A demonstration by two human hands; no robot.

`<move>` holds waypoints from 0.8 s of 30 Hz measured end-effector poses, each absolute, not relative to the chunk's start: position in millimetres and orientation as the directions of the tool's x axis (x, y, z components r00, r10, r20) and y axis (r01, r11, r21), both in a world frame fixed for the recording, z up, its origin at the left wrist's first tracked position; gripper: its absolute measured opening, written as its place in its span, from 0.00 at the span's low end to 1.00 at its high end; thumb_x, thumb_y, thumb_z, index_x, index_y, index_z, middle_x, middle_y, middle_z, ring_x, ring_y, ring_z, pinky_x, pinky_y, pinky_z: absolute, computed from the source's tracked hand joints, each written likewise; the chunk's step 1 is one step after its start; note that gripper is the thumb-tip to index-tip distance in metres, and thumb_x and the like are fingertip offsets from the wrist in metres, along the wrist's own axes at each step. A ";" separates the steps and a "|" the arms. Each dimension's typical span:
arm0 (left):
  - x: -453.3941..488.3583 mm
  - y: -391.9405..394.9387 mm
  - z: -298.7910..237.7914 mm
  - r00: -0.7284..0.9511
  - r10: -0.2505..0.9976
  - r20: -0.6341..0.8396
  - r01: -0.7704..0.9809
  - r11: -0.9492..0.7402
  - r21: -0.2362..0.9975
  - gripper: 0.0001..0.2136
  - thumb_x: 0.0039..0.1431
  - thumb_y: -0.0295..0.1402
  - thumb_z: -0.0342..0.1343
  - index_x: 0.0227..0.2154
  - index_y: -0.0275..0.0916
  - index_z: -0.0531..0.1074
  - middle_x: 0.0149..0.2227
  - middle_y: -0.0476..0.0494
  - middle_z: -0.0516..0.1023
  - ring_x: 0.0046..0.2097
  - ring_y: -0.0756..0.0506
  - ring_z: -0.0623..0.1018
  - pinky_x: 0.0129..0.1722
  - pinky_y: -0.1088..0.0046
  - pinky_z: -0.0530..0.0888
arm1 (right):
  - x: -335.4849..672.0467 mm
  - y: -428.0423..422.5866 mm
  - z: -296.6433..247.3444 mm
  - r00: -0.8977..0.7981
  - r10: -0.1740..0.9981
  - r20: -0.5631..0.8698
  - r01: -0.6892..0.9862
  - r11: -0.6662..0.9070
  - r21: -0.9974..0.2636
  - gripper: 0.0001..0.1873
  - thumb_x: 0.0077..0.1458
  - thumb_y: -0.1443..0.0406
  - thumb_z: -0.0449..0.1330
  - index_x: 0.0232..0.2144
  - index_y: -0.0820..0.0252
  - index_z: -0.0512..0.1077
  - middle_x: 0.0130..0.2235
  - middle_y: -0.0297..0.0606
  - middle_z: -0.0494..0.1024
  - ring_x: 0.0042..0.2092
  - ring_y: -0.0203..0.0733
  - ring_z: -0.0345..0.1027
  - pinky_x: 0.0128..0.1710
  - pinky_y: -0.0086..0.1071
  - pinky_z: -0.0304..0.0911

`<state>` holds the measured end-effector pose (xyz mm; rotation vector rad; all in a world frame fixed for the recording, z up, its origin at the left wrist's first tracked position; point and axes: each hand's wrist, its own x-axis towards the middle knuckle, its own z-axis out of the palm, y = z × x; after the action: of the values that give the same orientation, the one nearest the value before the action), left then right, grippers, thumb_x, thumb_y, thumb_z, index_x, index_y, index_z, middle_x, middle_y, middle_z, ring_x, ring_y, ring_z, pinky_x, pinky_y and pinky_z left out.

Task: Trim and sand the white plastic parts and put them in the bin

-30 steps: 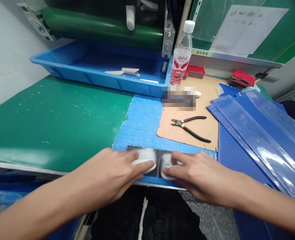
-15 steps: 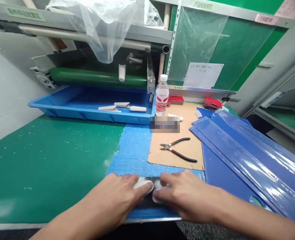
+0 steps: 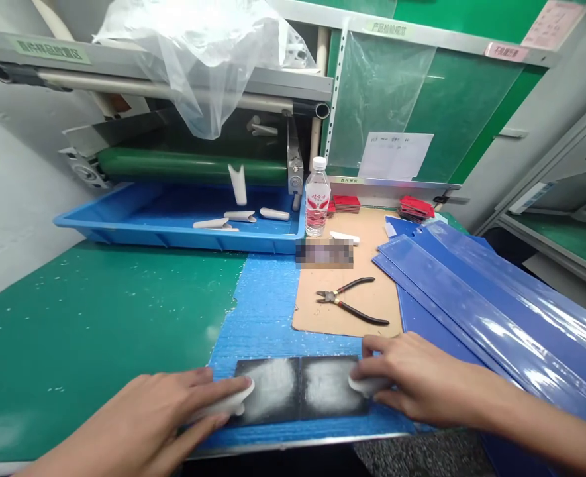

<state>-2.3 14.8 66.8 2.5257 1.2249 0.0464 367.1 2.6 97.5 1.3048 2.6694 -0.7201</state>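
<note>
Two black sheets whitened with powder, looking like sandpaper, lie side by side at the table's front edge: a left sheet [image 3: 273, 391] and a right sheet [image 3: 328, 381]. My left hand [image 3: 176, 401] grips a white plastic piece [image 3: 240, 399] at the left sheet's outer edge. At the right sheet's outer edge, my right hand [image 3: 406, 374] holds another white plastic piece [image 3: 365, 385], partly hidden by the fingers. Black-handled side cutters [image 3: 349, 301] lie open on the cardboard [image 3: 317, 321] beyond my right hand.
A blue tray [image 3: 144, 237] with several white pieces sits below a green conveyor roller [image 3: 193, 165]; one more piece [image 3: 238, 185] is dropping off it. Behind the cutters are a water bottle [image 3: 317, 199] and red stacks [image 3: 416, 207]. Clear-covered blue sheets [image 3: 451, 298] lie right.
My hands have moved apart from the middle of the black sheets to their outer edges, each with its white piece. The piece at the conveyor roller has dropped lower, toward the tray.
</note>
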 end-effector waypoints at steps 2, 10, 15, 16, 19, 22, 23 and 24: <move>-9.0 14.0 63.7 0.574 0.790 -0.215 0.795 -0.474 0.379 0.19 0.66 0.48 0.52 0.59 0.67 0.68 0.53 0.55 0.81 0.51 0.41 0.81 0.49 0.70 0.75 | 371.0 2.6 93.4 -0.583 0.767 -0.269 0.759 0.397 -0.515 0.16 0.58 0.61 0.66 0.49 0.47 0.74 0.45 0.35 0.75 0.45 0.46 0.71 0.40 0.33 0.59; 23.5 11.6 75.0 0.278 0.868 -0.411 0.843 -0.015 0.537 0.21 0.65 0.57 0.44 0.47 0.47 0.67 0.34 0.50 0.80 0.37 0.41 0.78 0.40 0.68 0.72 | 358.7 14.5 75.6 -0.344 0.862 -0.372 0.830 0.094 -0.550 0.16 0.62 0.52 0.60 0.44 0.57 0.70 0.31 0.36 0.75 0.35 0.46 0.69 0.31 0.30 0.55; 41.4 17.3 60.7 0.307 0.884 -0.354 0.811 -0.049 0.582 0.20 0.65 0.56 0.45 0.37 0.44 0.64 0.28 0.53 0.72 0.33 0.43 0.73 0.33 0.71 0.66 | 348.3 14.3 66.8 -0.385 0.848 -0.365 0.802 0.111 -0.587 0.15 0.58 0.52 0.64 0.39 0.55 0.69 0.30 0.33 0.73 0.33 0.44 0.67 0.30 0.28 0.52; 40.9 17.2 58.0 0.295 0.890 -0.348 0.816 -0.045 0.577 0.20 0.64 0.56 0.46 0.35 0.43 0.64 0.30 0.52 0.73 0.34 0.43 0.73 0.34 0.71 0.66 | 351.3 12.2 64.8 -0.362 0.855 -0.371 0.811 0.092 -0.578 0.15 0.58 0.53 0.64 0.38 0.55 0.68 0.30 0.34 0.73 0.33 0.44 0.67 0.30 0.28 0.52; 39.8 17.6 56.3 0.244 0.904 -0.350 0.840 -0.016 0.542 0.20 0.63 0.55 0.47 0.35 0.42 0.65 0.35 0.48 0.75 0.38 0.42 0.74 0.37 0.70 0.67 | 367.4 7.3 62.4 -0.265 0.882 -0.389 0.840 0.013 -0.543 0.13 0.61 0.54 0.61 0.38 0.56 0.66 0.29 0.33 0.73 0.34 0.45 0.67 0.30 0.29 0.52; 49.1 23.3 59.0 0.287 0.901 -0.327 0.842 -0.074 0.535 0.19 0.63 0.54 0.48 0.37 0.42 0.66 0.34 0.48 0.75 0.37 0.42 0.74 0.36 0.69 0.66 | 381.3 7.7 66.9 -0.257 0.906 -0.336 0.867 0.063 -0.495 0.15 0.58 0.55 0.64 0.42 0.54 0.67 0.29 0.33 0.73 0.35 0.47 0.67 0.31 0.30 0.52; 53.1 25.7 59.6 0.316 0.893 -0.320 0.834 -0.100 0.543 0.19 0.63 0.54 0.48 0.38 0.41 0.66 0.33 0.48 0.75 0.37 0.42 0.74 0.36 0.69 0.66 | 385.0 8.1 69.5 -0.266 0.911 -0.314 0.873 0.090 -0.480 0.15 0.57 0.55 0.65 0.42 0.53 0.67 0.30 0.34 0.74 0.35 0.47 0.67 0.31 0.30 0.52; 56.3 27.8 59.8 0.335 0.887 -0.319 0.827 -0.115 0.550 0.20 0.63 0.54 0.48 0.37 0.41 0.67 0.33 0.48 0.75 0.37 0.42 0.74 0.36 0.69 0.66 | 388.5 8.1 72.5 -0.265 0.913 -0.310 0.880 0.098 -0.465 0.15 0.57 0.55 0.65 0.42 0.53 0.68 0.31 0.35 0.74 0.36 0.48 0.67 0.31 0.30 0.52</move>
<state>56.3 27.8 59.8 1.9445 1.5004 0.1164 388.5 8.1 72.5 1.9381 2.3689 -0.9298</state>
